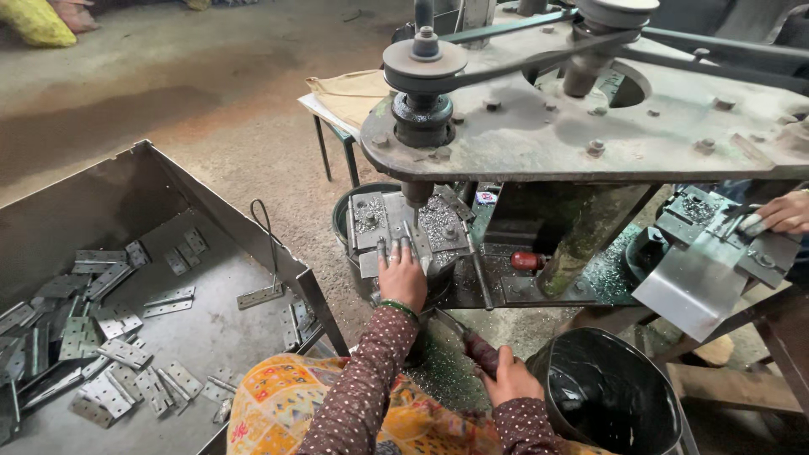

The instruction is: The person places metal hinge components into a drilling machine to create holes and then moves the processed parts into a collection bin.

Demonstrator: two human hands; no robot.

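The drill press filled the upper right, its spindle at twelve o'clock from the left hand. That hand lay flat, fingers pressing a small metal plate onto the work table under the bit. The plate looked stiff, thin, light and sharp-edged, best pinned by its near end. The right hand, at five o'clock from the left, was clenched around the lever handle. A bin of hinges sat at eight o'clock.

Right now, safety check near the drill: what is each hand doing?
Left hand: open, fingers pressing a hinge under the drill.
Right hand: closed on the lever.
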